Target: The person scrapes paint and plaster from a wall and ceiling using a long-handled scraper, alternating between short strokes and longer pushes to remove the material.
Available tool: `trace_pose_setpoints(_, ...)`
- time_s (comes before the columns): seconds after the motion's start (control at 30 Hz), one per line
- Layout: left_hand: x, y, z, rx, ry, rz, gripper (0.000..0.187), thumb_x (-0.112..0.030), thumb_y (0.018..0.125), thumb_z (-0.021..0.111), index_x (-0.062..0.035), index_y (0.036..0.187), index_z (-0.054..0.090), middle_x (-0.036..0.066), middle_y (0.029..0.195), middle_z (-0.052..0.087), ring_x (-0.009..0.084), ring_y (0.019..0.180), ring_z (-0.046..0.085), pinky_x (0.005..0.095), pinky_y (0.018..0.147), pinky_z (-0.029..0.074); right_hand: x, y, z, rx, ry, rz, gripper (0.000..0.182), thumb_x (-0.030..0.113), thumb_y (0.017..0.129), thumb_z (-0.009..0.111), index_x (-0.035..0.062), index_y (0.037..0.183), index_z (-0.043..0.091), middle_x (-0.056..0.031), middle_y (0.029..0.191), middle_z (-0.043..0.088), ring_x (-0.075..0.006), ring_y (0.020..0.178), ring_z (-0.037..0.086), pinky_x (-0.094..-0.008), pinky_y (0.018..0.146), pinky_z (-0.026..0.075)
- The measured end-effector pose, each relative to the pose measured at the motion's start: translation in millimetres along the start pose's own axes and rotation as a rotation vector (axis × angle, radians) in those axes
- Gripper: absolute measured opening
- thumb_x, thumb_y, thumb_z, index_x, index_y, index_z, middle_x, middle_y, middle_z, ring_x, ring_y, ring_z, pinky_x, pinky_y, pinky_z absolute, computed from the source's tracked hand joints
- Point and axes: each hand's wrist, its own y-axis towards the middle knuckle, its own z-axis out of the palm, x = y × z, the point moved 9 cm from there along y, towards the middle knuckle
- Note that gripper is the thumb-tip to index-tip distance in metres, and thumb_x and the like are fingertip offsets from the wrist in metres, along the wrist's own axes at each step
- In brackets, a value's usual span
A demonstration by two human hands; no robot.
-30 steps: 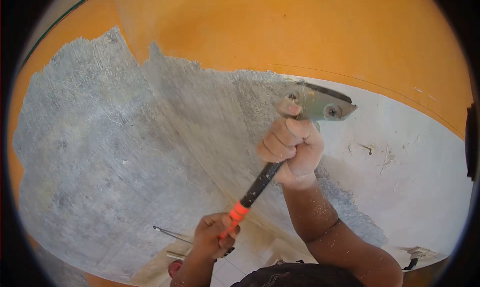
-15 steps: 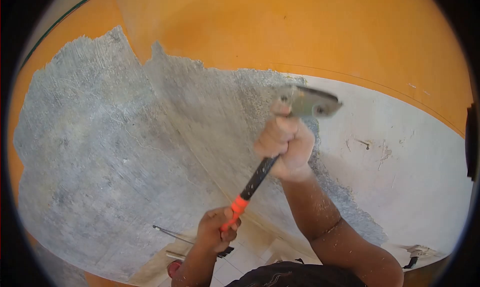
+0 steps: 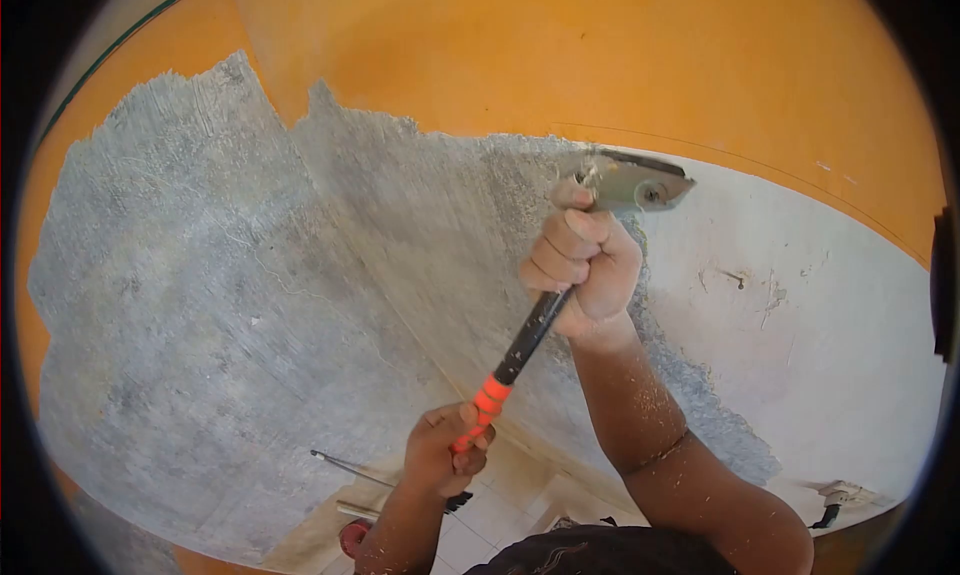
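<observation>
A long-handled scraper (image 3: 526, 343) runs diagonally across the view, with a black shaft, an orange grip and a wide metal head. My right hand (image 3: 592, 270) is closed around the shaft just below the head, which sits at the border between bare grey wall and white wall. Lower down, my left hand (image 3: 438, 453) wraps round the orange grip. Pale flakes cling to the head and shaft, and specks of dust cover my right forearm. Whether the blade's edge touches the wall is hard to make out.
Orange paint (image 3: 520, 55) covers the upper wall; rough grey surface (image 3: 200, 305) spreads left and white surface (image 3: 800, 315) right. A small hole (image 3: 740, 281) marks the white part. A pipe fitting (image 3: 840, 495) sticks out low right. A thin rod (image 3: 350, 468) and red object (image 3: 354, 537) are below left.
The scraper has moved up and slightly right, its head closer to the orange paint's lower edge. Both hands moved with it and keep their grip.
</observation>
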Motion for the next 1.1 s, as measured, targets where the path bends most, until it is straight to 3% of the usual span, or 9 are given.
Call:
trace_pose_setpoints(0.1, 12.6, -0.1, -5.0, -0.044, 0.008, -0.021, 0.036, -0.026, 0.084, 0.054, 0.0065, 0.099, 0.054, 0.009, 0.065, 0.055, 0.0049, 0.039, 0.035, 0.0168, 0.035, 0.028, -0.4, -15.8, -4.3, 0.011, 0.003, -0.008, 0.010, 0.008, 0.085, 0.041, 0.0170, 0.089, 0.042, 0.0089, 0.051, 0.027, -0.0041, 0.038, 0.025, -0.0211, 0.041, 0.023)
trace_pose_setpoints(0.2, 1.9, 9.0, 3.9, 0.008, -0.029, -0.023, 0.024, -0.022, 0.085, 0.056, 0.0020, 0.082, 0.054, 0.009, 0.066, 0.054, 0.0050, 0.039, 0.036, 0.0167, 0.034, 0.027, 4.6, -1.8, 4.3, 0.010, -0.070, -0.015, 0.010, 0.008, 0.085, 0.040, 0.0166, 0.090, 0.043, 0.0090, 0.051, 0.027, -0.0040, 0.039, 0.025, -0.0209, 0.041, 0.023)
trace_pose_setpoints(0.43, 12.5, 5.2, 3.9, 0.006, -0.034, -0.062, 0.026, -0.022, 0.085, 0.056, 0.0039, 0.090, 0.055, 0.008, 0.066, 0.054, 0.0049, 0.039, 0.036, 0.0170, 0.034, 0.027, 5.8, -14.2, 2.4, -0.003, -0.057, -0.017, 0.010, 0.009, 0.084, 0.040, 0.0175, 0.089, 0.043, 0.0088, 0.051, 0.028, -0.0039, 0.039, 0.026, -0.0208, 0.040, 0.024)
trace_pose_setpoints(0.53, 5.1, 12.8, 9.8, 0.107, -0.091, -0.100, 0.026, -0.022, 0.085, 0.056, 0.0033, 0.092, 0.056, 0.008, 0.066, 0.054, 0.0045, 0.040, 0.036, 0.0162, 0.035, 0.027, 10.5, -2.7, 6.1, -0.020, -0.150, -0.032, 0.011, 0.008, 0.084, 0.040, 0.0175, 0.088, 0.043, 0.0089, 0.051, 0.028, -0.0043, 0.039, 0.026, -0.0213, 0.041, 0.025)
trace_pose_setpoints(0.8, 15.6, 8.2, -2.8, 0.049, -0.069, -0.068, 0.028, -0.022, 0.085, 0.055, 0.0035, 0.097, 0.056, 0.008, 0.066, 0.054, 0.0039, 0.040, 0.036, 0.0165, 0.035, 0.027, -1.2, -13.4, -7.9, -0.051, -0.091, 0.015, 0.012, 0.008, 0.083, 0.041, 0.0190, 0.087, 0.044, 0.0092, 0.051, 0.026, -0.0046, 0.038, 0.024, -0.0213, 0.041, 0.023)
trace_pose_setpoints(0.87, 6.9, 12.2, -2.3, 0.092, -0.074, -0.065, 0.036, -0.029, 0.086, 0.053, 0.0034, 0.102, 0.053, 0.006, 0.066, 0.055, 0.0040, 0.041, 0.037, 0.0166, 0.036, 0.028, -4.0, 1.0, -2.4, -0.101, -0.124, 0.001, 0.012, 0.008, 0.084, 0.041, 0.0192, 0.087, 0.044, 0.0093, 0.050, 0.026, -0.0045, 0.038, 0.023, -0.0214, 0.040, 0.023)
trace_pose_setpoints(1.0, 4.5, 9.2, -6.6, 0.082, -0.026, -0.048, 0.036, -0.030, 0.086, 0.053, 0.0022, 0.102, 0.054, 0.006, 0.065, 0.054, 0.0041, 0.040, 0.036, 0.0168, 0.036, 0.028, -2.1, -4.4, -9.5, -0.093, -0.093, -0.008, 0.012, 0.008, 0.083, 0.042, 0.0188, 0.087, 0.045, 0.0092, 0.050, 0.026, -0.0042, 0.038, 0.024, -0.0209, 0.040, 0.023)
trace_pose_setpoints(1.1, 15.7, 13.1, -11.4, 0.028, -0.050, -0.050, 0.029, -0.026, 0.085, 0.055, 0.0022, 0.093, 0.055, 0.007, 0.065, 0.054, 0.0041, 0.039, 0.035, 0.0177, 0.034, 0.025, -3.9, -3.8, -7.7, -0.029, -0.056, 0.012, 0.012, 0.007, 0.083, 0.041, 0.0183, 0.087, 0.045, 0.0090, 0.050, 0.027, -0.0043, 0.038, 0.025, -0.0204, 0.039, 0.023)
